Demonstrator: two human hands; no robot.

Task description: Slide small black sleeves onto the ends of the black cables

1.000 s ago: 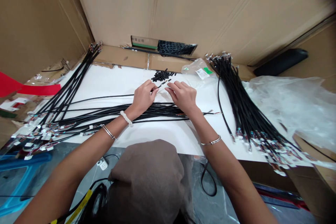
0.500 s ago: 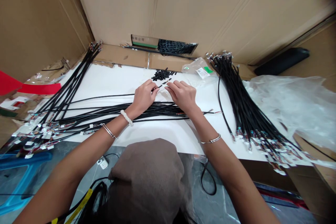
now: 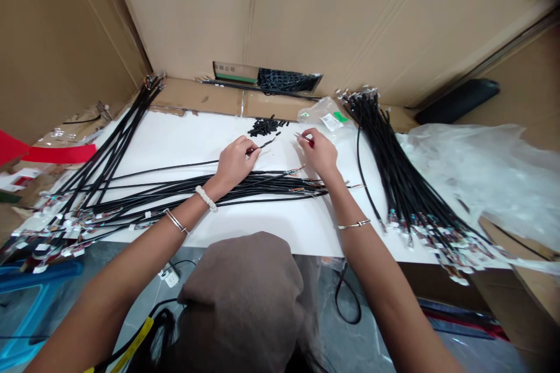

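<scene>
My left hand (image 3: 237,158) pinches the end of a black cable (image 3: 188,163), which runs back to the left. Its thin stripped wires (image 3: 272,140) stick out to the right of the fingers, with a small black piece at the tip. To the right, my right hand (image 3: 321,153) is closed on a slim red-handled tool (image 3: 308,140) with a pointed pale tip; its exact kind is partly hidden by the fingers. Just beyond the cable tip lies a pile of short black tubes (image 3: 265,126). Below both hands stretches a bundle of black cables (image 3: 245,182) with bared ends.
A thick cable bundle (image 3: 389,157) lies at the right, its connectors near the front edge. Another cable bundle (image 3: 126,134) slants along the left. Clear plastic bags (image 3: 472,163) are at the right. Cardboard walls (image 3: 341,17) enclose the white table (image 3: 262,233).
My right hand has moved right, away from the cable end, and now shows the red-handled tool. My left hand keeps its pinch on the cable. The view has shifted slightly.
</scene>
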